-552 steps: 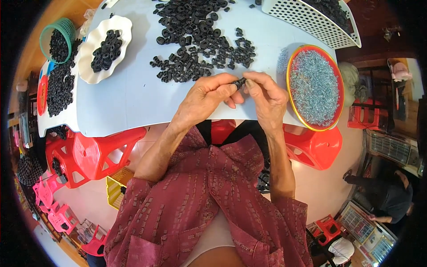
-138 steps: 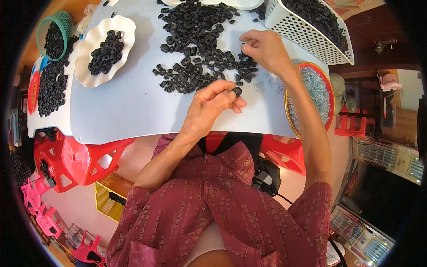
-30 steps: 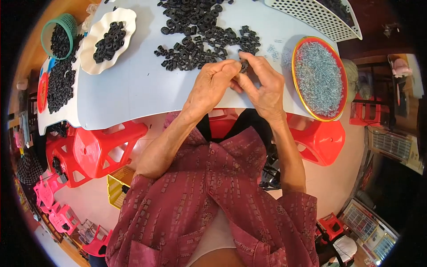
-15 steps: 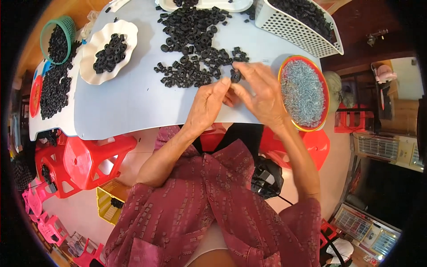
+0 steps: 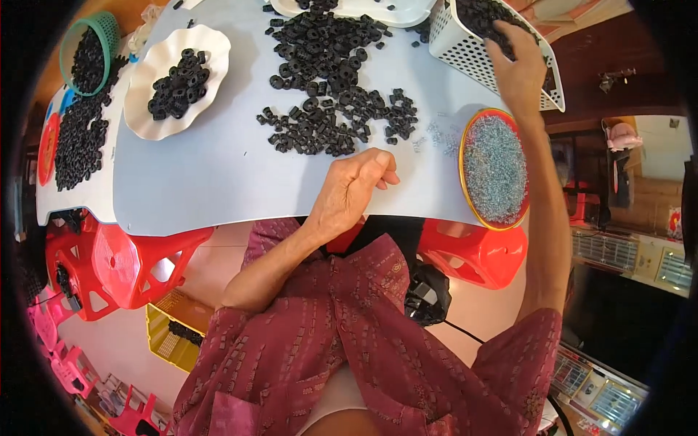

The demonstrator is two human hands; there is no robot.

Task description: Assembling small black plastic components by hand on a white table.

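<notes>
From my feed I see the right hand [image 5: 518, 69] stretched far out to the white perforated basket [image 5: 502, 43] at the tabletop's [image 5: 218, 167] far right corner, palm down on its rim and on the black parts inside; I cannot tell whether its fingers grip anything. The left hand [image 5: 352, 189] rests at the near edge of the tabletop, fingers curled loosely in toward the palm; I cannot tell if a part sits within them.

Just beyond the left hand lies the loose heap of black ring parts [image 5: 334, 109], too many for me to count, spreading toward the far edge. To its right sits one oval orange-rimmed tray [image 5: 494, 168] filled with fine silvery-blue bits, with a few of those bits scattered on the tabletop just beside it.

I count two white scalloped plates: one [image 5: 176, 80] at left holding a small pile of black parts, another [image 5: 363, 11] at the far edge, partly cut off. One green round basket [image 5: 87, 51] of black parts stands at the far left corner, with a further spread of black parts [image 5: 76, 138] lying near it and a red disc [image 5: 49, 145] at the edge.

Below the tabletop I see red plastic stools [image 5: 131, 254] and one yellow crate [image 5: 171, 334] on the floor.
</notes>
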